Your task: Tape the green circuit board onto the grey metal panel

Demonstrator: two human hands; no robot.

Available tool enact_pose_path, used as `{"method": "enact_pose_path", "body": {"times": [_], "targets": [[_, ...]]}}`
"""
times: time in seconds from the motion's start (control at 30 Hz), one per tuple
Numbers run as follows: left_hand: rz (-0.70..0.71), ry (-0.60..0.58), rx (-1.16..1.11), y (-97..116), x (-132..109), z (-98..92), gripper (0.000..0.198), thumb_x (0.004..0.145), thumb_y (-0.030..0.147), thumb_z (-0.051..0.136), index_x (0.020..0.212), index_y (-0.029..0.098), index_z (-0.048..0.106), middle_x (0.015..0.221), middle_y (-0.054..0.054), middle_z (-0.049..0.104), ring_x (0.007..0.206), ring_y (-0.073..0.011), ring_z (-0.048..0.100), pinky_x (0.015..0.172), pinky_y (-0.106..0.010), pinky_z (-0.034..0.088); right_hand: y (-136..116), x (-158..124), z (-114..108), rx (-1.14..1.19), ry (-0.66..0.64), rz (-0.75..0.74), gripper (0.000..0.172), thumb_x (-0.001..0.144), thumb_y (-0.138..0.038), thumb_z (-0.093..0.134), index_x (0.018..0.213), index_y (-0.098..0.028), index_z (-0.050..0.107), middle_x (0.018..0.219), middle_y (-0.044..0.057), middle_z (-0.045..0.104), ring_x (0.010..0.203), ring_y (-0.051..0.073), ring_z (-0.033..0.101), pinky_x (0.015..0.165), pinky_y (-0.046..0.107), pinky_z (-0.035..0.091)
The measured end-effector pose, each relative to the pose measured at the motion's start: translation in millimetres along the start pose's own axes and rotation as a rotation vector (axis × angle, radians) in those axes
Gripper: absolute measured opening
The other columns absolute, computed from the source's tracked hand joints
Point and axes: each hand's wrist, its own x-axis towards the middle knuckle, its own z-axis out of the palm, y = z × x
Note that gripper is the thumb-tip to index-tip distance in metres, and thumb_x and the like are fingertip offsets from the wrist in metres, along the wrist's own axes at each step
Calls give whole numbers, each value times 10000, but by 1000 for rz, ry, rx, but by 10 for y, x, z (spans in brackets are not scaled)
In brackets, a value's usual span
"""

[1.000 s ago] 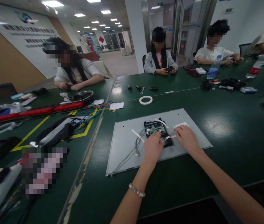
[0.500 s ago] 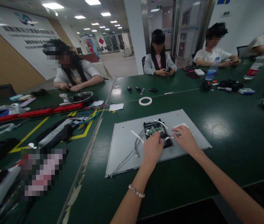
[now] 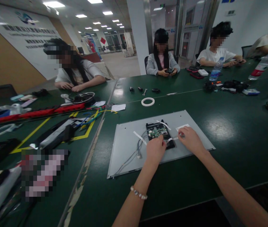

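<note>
Head view over a dark green counter (image 3: 219, 157). A grey metal panel (image 3: 126, 151) lies flat on it, squarely before the person, which puts its middle within reach of both hands. At the panel's centre sits a black module (image 3: 171, 145) carrying a green circuit board (image 3: 157, 130). Grey cables (image 3: 138, 145) run from it toward the panel's near left corner. Short white tape strips (image 3: 140, 137) cross the cables and the module's edges, apparently to pin them down.

The left hand (image 3: 156, 149), with a bead bracelet (image 3: 138, 193) on the wrist, rests knuckles-up at the module's near edge. Its fingers curl downward, likely steadying the part; whether its grip encloses anything cannot be told. The right hand (image 3: 190, 141) lies just right of the module, its grip narrowed to thumb and forefinger pinched at the end of one tape strip (image 3: 173, 138) that reaches back to the module.

A roll of white tape (image 3: 148, 101) lies beyond the panel, near but apart. Other people sit along the far side.

Writing: the wall sign (image 3: 30, 34) bears lettering too blurred to read. The blue label on a water bottle (image 3: 215, 72) and the red label on a second bottle (image 3: 261, 66) are likewise illegible.
</note>
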Motion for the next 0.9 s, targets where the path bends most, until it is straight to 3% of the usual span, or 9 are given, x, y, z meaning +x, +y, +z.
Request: {"method": "enact_pose_path", "body": {"times": [0.37,0.5,0.7,0.9], "targets": [[-24,-7,60,1,2,-44,168,877,201,447,941,190,602,800,-65,697,770,-216,664,629,-287,406,6,-17,-44,-55,32,82,68,824,-193,531,796,-187,593,800,42,580,836,182,520,789,297,374],[-42,7,35,-1,8,-49,148,891,225,456,919,199,599,798,-53,694,768,-206,658,624,-282,392,11,-12,-57,52,63,119,51,800,-188,552,790,-183,601,785,34,580,801,170,528,766,287,385],[5,-2,-71,-6,13,-32,215,901,408,520,886,205,590,813,-39,684,788,-190,643,648,-269,386,-84,-5,-44,279,-55,17,43,776,-208,591,783,-183,625,797,20,588,766,144,529,711,262,390],[34,10,-41,-41,27,-18,89,873,270,531,854,210,594,752,-21,669,757,-188,638,634,-267,378,-44,-2,-30,265,-97,39,42,753,-196,581,749,-182,619,769,13,585,726,135,519,685,257,382]]}}
